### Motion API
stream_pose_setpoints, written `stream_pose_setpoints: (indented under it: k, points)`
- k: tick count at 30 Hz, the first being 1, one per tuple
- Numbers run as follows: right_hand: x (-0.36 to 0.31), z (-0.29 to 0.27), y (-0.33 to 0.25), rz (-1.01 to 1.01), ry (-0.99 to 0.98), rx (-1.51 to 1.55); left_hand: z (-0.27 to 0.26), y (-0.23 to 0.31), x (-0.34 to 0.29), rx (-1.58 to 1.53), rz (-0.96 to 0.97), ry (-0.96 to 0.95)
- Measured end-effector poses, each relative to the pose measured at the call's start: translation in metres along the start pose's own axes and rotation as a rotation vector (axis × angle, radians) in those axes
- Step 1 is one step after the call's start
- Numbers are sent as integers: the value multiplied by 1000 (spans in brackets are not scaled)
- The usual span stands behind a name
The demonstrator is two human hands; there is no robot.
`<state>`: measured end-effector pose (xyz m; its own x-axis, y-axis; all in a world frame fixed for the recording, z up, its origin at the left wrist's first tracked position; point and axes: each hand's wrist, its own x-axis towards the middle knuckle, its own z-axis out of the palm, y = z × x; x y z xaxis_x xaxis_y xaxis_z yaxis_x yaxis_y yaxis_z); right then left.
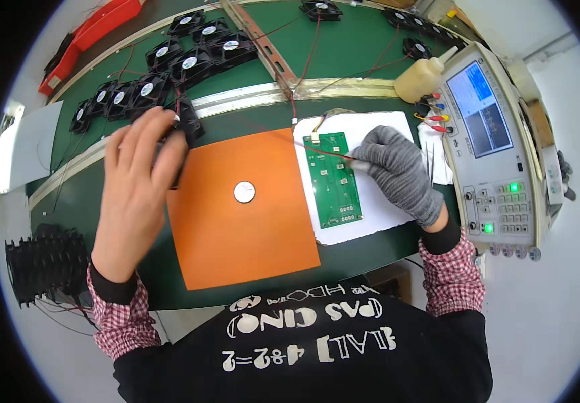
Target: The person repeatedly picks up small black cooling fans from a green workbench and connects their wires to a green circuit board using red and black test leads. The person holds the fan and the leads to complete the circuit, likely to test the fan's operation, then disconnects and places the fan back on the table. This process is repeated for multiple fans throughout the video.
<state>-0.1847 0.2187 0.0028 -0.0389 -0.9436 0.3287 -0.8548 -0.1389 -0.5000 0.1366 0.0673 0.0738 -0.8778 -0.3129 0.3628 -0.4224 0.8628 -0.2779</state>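
Note:
My left hand (139, 171), bare and slightly blurred, curls around a black cooling fan (189, 124) at the upper left corner of an orange mat (236, 248). Its fingers cover much of that fan. A round white sticker-like disc (244, 192) lies on the mat. In a grey knit glove, my right hand (397, 168) pinches a thin red-and-black wire (327, 154) between thumb and fingertips. Below the wire, a green circuit board (333, 185) lies on a white pad (387, 215), with a small white connector (315, 137) at its top edge.
Several black fans (192, 60) with trailing wires stand beyond a pale rail (236, 99). A test instrument (491, 141) with a lit screen stands at right, beside a cream bottle (419, 79) and coloured clip leads (438, 121). Stacked black fans (47, 265) sit at left; a red bin (92, 40) is far left.

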Motion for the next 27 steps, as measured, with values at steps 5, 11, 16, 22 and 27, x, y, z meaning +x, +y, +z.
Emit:
stream_pose_setpoints:
  k: [5,11,16,22,27]
  points:
    - [1,26,4,181,4,512,18,33,-1,-348,332,47]
    - [-2,34,7,168,74,489,34,17,8,-999,-88,37]
    - [0,37,3,116,88,365,54,28,11,-737,-212,-134]
    - [-1,35,6,134,51,442,50,49,13,-493,-215,-49]
    - [1,33,18,98,22,571,64,48,16,-555,-171,-83]
